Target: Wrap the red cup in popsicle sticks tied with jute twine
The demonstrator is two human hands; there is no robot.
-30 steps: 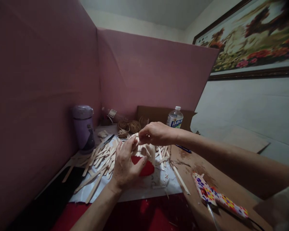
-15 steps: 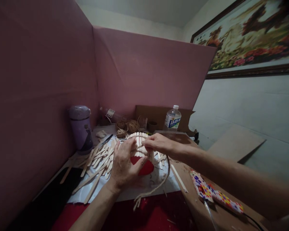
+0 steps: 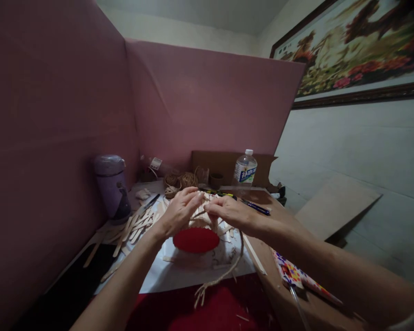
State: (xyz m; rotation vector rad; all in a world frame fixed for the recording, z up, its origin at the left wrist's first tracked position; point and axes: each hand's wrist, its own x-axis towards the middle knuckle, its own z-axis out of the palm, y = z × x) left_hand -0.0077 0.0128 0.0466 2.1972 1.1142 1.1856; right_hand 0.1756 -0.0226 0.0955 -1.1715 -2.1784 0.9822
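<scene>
A round basket (image 3: 199, 221) of pale craft sticks lies on its side, its red oval base (image 3: 196, 241) turned toward me. My left hand (image 3: 182, 207) presses over the basket's upper left side, fingers close together and curled on the sticks. On the upper right side, my right hand (image 3: 226, 210) pinches twine against the sticks; the fingertips partly hide the grip. A loose tail of twine (image 3: 241, 248) drops below the right hand and ends frayed at the cloth's edge.
Loose craft sticks (image 3: 141, 225) are heaped at the left beside a purple flask (image 3: 113, 188). Balls of twine (image 3: 185, 180) and a plastic bottle (image 3: 245, 169) stand behind. A blue pen-like tool (image 3: 256, 208) lies at the right, and a flower-patterned glue gun (image 3: 290, 271) lies nearer.
My left hand has moved up and over the top of the basket, exposing more of the red base. My right hand stays at the sticks. The view has shifted slightly.
</scene>
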